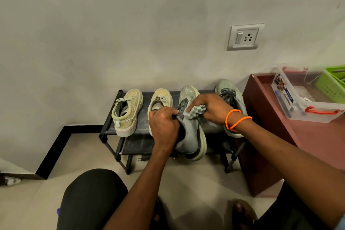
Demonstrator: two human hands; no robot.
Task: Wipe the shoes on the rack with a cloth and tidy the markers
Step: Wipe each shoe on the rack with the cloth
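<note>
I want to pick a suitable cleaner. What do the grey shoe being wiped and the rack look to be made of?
The grey shoe looks like matte knit or mesh fabric with a pale rubbery sole and a black side stripe. The rack seems to have black tube posts, metal or plastic, with dull, dusty dark shelves, possibly fabric. The cloth looks like soft textile.

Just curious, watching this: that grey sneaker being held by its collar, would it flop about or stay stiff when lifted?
Probably mostly stiff: the grey sneaker keeps its shape with the left hand gripping only its collar. Its thick pale sole suggests little bending. The laces look loose and would likely dangle. The cloth bunched in the right hand is clearly the floppy one.
</note>
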